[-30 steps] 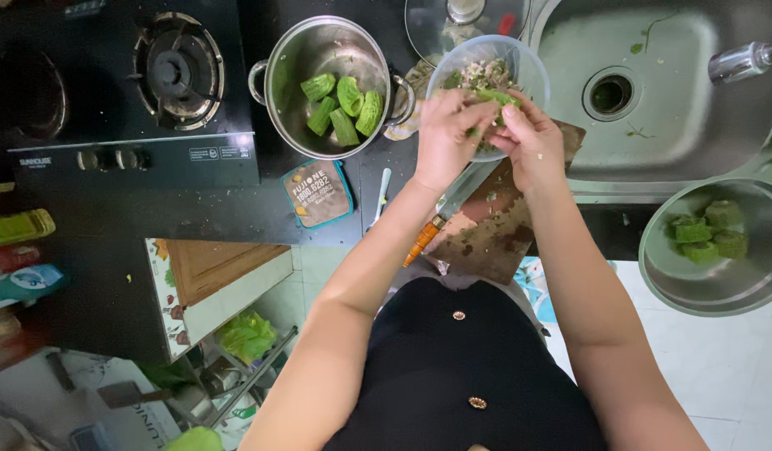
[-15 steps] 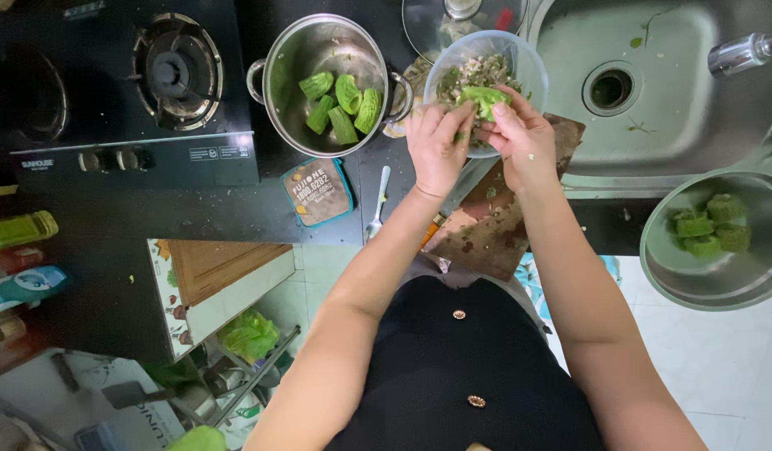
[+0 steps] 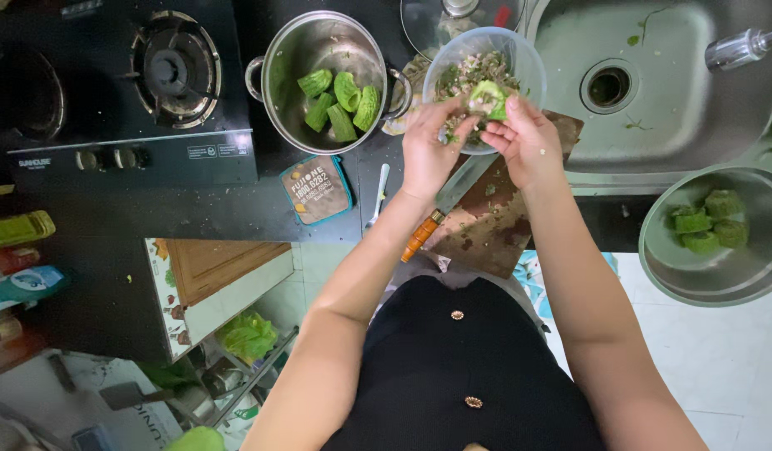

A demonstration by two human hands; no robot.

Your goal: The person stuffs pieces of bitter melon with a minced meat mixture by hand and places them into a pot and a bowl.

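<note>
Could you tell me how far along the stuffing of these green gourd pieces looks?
Five pieces already lie in the steel pot. Left hand and right hand hold one piece over the glass bowl of filling. About four pieces wait in the steel bowl.

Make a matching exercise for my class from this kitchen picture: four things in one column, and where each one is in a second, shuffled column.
Things:
1. steel pot
2. knife
3. clear bowl
4. green piece

Places:
A. on the cutting board
B. held between both hands
C. beside the gas stove
D. just left of the sink

Pairs: 1-C, 2-A, 3-D, 4-B
</note>
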